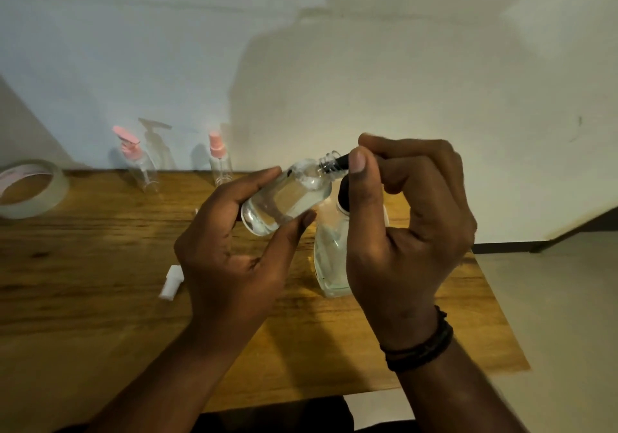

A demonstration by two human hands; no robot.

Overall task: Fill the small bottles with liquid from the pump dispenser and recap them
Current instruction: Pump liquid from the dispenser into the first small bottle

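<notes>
Fingers of left hand [230, 248] curled round small bottle [284, 198], right hand [401, 225] pinching black cap [341, 161]

No legible text, label or number anywhere.

Dim, warm, soft-focus, edge-warped

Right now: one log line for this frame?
left hand: holds tilted bottle | right hand: pinches black nozzle at bottle neck | dispenser: on table
</notes>
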